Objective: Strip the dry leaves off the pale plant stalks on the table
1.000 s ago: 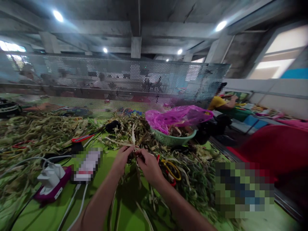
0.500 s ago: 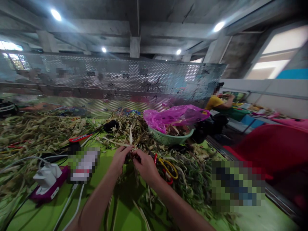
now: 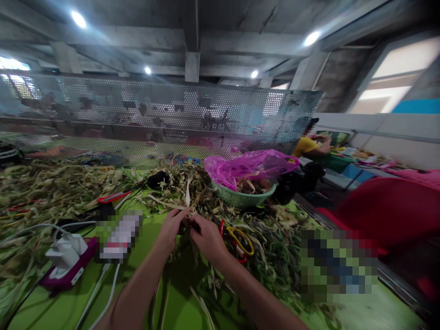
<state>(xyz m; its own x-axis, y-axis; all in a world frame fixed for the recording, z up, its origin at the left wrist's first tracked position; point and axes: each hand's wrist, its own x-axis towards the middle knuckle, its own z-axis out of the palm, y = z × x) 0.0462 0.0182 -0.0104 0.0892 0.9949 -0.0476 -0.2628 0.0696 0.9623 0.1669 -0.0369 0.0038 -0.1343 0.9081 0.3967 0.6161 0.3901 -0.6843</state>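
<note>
My left hand (image 3: pixel 172 225) and my right hand (image 3: pixel 205 231) meet at the middle of the green table (image 3: pixel 137 279), fingertips nearly touching. Both are closed on pale dried strips. One pale strip (image 3: pixel 188 192) stands up from between the fingertips, and another (image 3: pixel 161 201) runs off to the left. Longer strips (image 3: pixel 202 305) hang or lie below the hands. Just right of my right hand are scissors with red and yellow handles (image 3: pixel 242 240), lying on a heap of greenish strips (image 3: pixel 271 256).
A green basket (image 3: pixel 245 198) with a pink plastic bag (image 3: pixel 254 167) stands behind. At left lie a purple power strip (image 3: pixel 68 275), white cables, a blurred phone (image 3: pixel 122 236), a red cutter (image 3: pixel 115 197) and dried strips. A person in yellow (image 3: pixel 305 145) sits back right, beyond a red chair (image 3: pixel 388 215).
Both hands keep almost the same place and grip. The upright strip has shifted very slightly to the right.
</note>
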